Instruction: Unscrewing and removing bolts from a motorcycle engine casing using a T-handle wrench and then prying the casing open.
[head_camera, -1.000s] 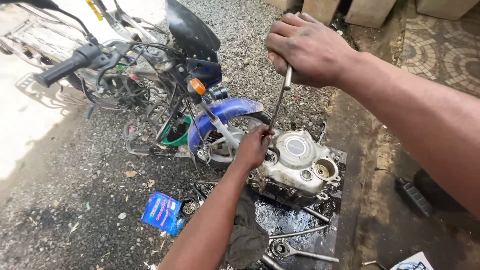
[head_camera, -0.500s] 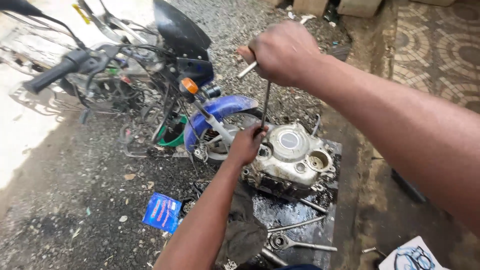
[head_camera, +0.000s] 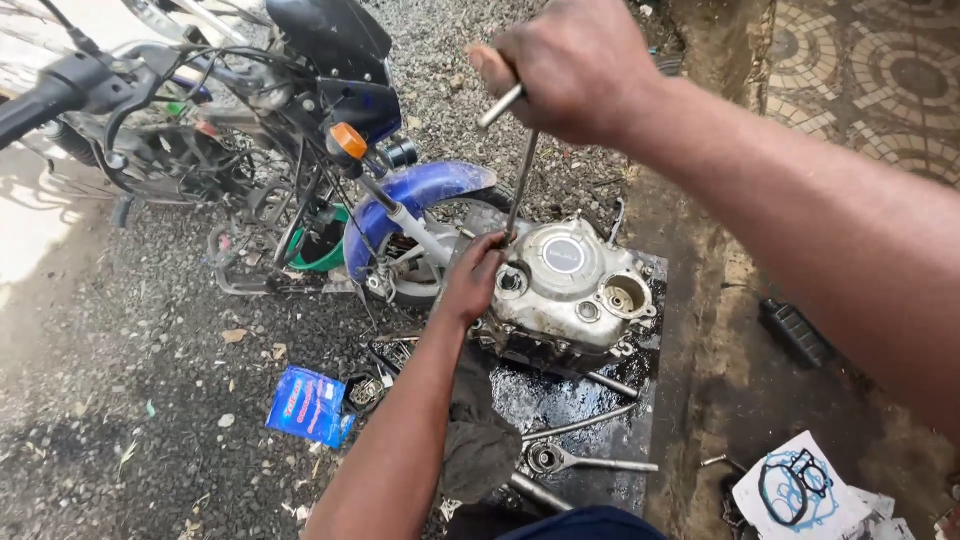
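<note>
While gripping—right hand (head_camera: 575, 65) seemingly raised

Grey engine (head_camera: 565, 285), blue mudguard (head_camera: 425, 192), orange indicator light (head_camera: 349, 140), blue packet (head_camera: 306, 404), green bowl (head_camera: 320, 255), black wet mat (head_camera: 570, 400), circle-patterned paving (head_camera: 880, 70).

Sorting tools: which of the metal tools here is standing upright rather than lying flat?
The T-handle wrench in the right hand, standing on the engine; the others lie flat on the oily sheet.
</note>
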